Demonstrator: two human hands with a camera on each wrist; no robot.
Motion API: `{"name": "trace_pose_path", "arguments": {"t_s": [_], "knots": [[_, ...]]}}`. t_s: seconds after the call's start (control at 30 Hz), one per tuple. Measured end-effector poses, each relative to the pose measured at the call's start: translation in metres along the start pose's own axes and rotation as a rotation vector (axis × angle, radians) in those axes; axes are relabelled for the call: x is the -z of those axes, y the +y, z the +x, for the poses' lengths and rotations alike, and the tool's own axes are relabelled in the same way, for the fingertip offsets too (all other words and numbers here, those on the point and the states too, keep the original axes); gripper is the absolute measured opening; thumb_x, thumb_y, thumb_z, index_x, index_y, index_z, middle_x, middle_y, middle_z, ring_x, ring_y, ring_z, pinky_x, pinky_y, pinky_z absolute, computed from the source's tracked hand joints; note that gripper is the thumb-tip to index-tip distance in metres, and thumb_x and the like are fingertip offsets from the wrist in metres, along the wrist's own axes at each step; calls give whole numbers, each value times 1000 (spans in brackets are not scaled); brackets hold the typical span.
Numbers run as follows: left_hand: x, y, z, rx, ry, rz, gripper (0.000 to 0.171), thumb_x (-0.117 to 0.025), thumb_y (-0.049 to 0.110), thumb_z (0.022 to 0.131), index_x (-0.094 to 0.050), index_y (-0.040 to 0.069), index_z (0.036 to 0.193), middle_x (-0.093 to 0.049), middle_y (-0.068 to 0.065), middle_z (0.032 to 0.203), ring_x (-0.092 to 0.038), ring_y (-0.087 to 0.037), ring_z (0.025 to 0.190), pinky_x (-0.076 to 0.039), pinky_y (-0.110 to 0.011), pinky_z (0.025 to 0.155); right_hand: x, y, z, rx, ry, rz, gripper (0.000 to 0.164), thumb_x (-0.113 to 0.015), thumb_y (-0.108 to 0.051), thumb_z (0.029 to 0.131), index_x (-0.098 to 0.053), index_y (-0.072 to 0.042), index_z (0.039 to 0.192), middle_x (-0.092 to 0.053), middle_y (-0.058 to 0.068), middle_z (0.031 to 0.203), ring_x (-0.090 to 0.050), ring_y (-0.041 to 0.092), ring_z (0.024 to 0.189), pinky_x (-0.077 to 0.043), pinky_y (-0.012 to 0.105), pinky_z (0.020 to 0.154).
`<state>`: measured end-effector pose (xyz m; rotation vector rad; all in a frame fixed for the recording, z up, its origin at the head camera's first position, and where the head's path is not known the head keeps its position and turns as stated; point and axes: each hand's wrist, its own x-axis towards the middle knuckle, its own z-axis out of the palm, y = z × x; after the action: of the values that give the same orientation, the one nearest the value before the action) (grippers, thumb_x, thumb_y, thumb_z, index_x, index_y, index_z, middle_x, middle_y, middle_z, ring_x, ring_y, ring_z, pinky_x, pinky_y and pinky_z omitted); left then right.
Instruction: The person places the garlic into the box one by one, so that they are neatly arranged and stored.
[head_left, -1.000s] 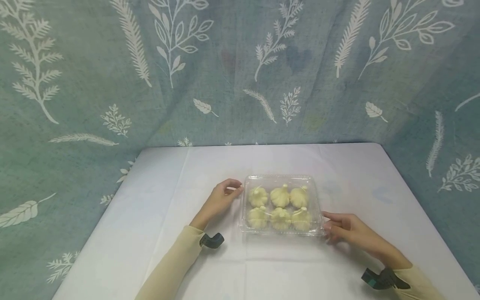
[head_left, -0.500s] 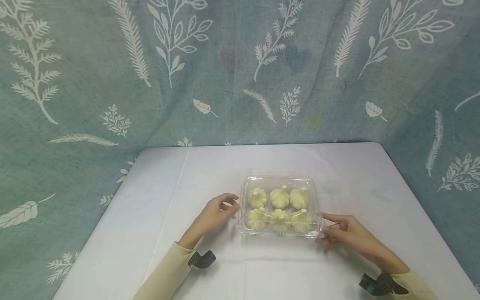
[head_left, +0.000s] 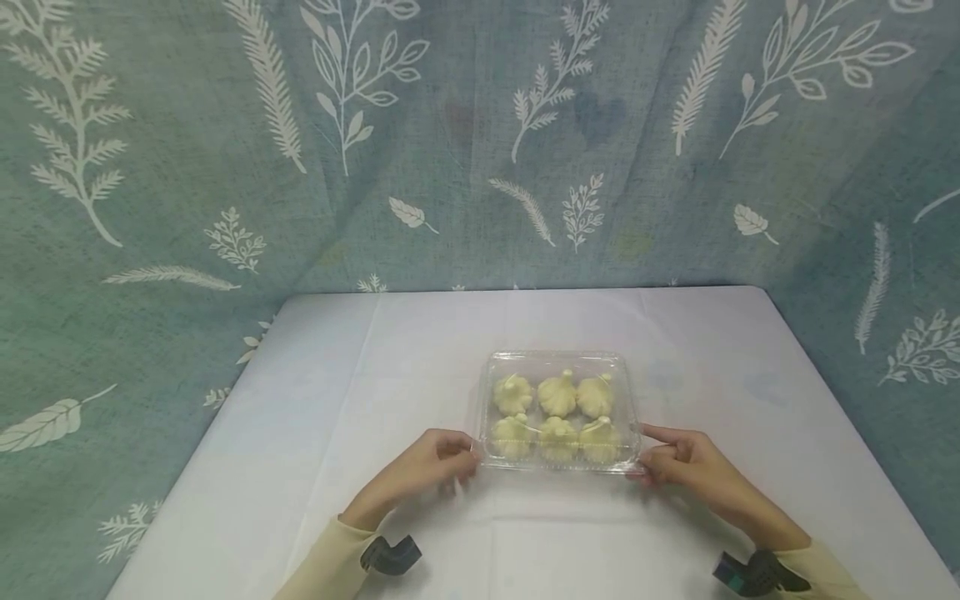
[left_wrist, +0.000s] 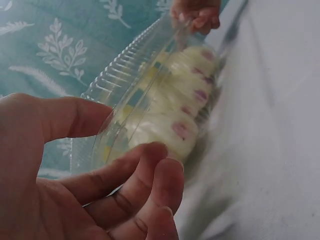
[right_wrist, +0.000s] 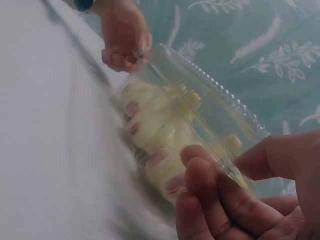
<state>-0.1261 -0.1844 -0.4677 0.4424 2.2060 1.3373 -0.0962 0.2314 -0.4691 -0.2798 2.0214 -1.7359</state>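
Note:
A clear plastic clamshell box [head_left: 556, 358], lid down, sits mid-table in the head view. Inside are two rows of pale yellow garlic bulbs [head_left: 557, 394], which show pinkish patches low on their sides in both wrist views. My left hand [head_left: 420, 469] is at the near left corner, thumb and fingertips pinching the rim. At the near right corner, my right hand [head_left: 693, 471] pinches the box's edge between thumb and curled fingers. In the right wrist view the left hand [right_wrist: 125, 37] shows at the box's far end.
A white cloth [head_left: 405, 358] covers the table under the box. Behind and beside it hangs a blue-green curtain [head_left: 450, 150] with white leaf prints. Each wrist wears a small black device [head_left: 392, 556].
My left hand has slid down the box's left side, from near its upper left to the near left corner. The right hand stays at the right corner; the box has barely shifted.

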Motion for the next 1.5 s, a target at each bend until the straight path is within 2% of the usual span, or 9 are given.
{"name": "trace_pose_path", "arguments": {"t_s": [0.13, 0.23, 0.53, 0.83, 1.0, 1.23, 1.37, 1.5], "knots": [[-3, -3, 4, -5, -30, -18, 37, -57, 31, 104, -72, -3, 96, -63, 2, 71, -55, -10, 63, -48, -22, 56, -2, 0, 3, -13, 20, 1, 72, -58, -15, 105, -18, 21, 153, -81, 11, 104, -79, 16, 94, -62, 24, 87], [-5, -6, 6, -7, -28, -41, 38, -55, 29, 106, -74, -3, 100, -62, 3, 69, -55, -11, 63, -44, -21, 54, -2, 1, 6, -15, 45, -7, 71, -57, -15, 105, -20, 20, 154, -81, 10, 103, -78, 14, 94, -61, 22, 88], [-8, -8, 13, 54, 69, -176, 40, -56, 31, 105, -71, -7, 106, -61, 6, 76, -51, -8, 65, -43, -18, 56, -4, -1, 19, -29, 159, -69, 67, -60, -17, 104, -30, 13, 155, -79, 5, 97, -72, 8, 84, -61, 22, 82], [-12, -11, 21, 43, 131, -228, 39, -57, 26, 104, -69, -11, 105, -57, 7, 72, -48, -5, 60, -43, -16, 54, -7, -1, 27, -21, 209, -38, 63, -60, -15, 104, -33, 16, 152, -78, 16, 107, -75, 7, 90, -61, 21, 84], [-10, -10, 22, 49, 139, -260, 39, -58, 26, 104, -69, -12, 106, -57, 7, 71, -48, -5, 60, -42, -17, 53, -6, -1, 29, -7, 218, -33, 62, -60, -15, 104, -35, 17, 150, -79, 11, 104, -74, 8, 88, -61, 19, 84], [-11, -12, 22, 48, 153, -324, 34, -60, 22, 102, -70, -10, 102, -56, 9, 67, -45, -5, 58, -40, -17, 52, -6, 0, 28, 20, 203, -5, 62, -62, -12, 103, -35, 19, 149, -76, -6, 95, -72, 6, 85, -61, 20, 82], [-11, -13, 23, 50, 164, -360, 30, -60, 20, 102, -71, -7, 99, -56, 10, 65, -46, -4, 59, -40, -16, 52, -6, 0, 27, 25, 208, 1, 61, -63, -10, 102, -36, 20, 148, -77, -6, 93, -72, 5, 83, -61, 20, 81], [-12, -14, 23, 47, 159, -367, 34, -60, 20, 102, -70, -13, 102, -56, 10, 65, -46, -4, 60, -39, -16, 53, -6, -1, 26, 24, 222, 7, 60, -64, -8, 101, -38, 21, 147, -78, -3, 93, -72, 5, 82, -61, 20, 80]]}}
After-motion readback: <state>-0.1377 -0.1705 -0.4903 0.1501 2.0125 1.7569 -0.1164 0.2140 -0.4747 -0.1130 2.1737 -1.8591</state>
